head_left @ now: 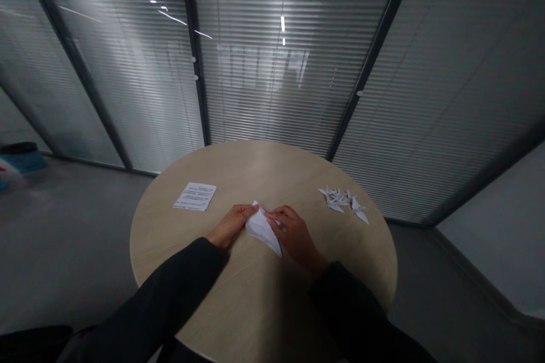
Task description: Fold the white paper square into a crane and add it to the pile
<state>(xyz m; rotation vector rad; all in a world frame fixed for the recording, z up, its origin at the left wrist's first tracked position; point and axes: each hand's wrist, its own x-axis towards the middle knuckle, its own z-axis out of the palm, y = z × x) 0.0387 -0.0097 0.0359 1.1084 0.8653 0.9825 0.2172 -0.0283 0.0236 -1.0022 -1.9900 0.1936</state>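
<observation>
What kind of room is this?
Probably an office meeting room, though the view can't settle it. The signs are a dark-framed glass partition fitted with horizontal blinds, and a round wood-topped table standing near it.

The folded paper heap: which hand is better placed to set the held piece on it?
Likely the right hand: it is nearer the heap, which lies on the right side of the table. The left hand is farther away, beyond the paper that both hands hold.
</observation>
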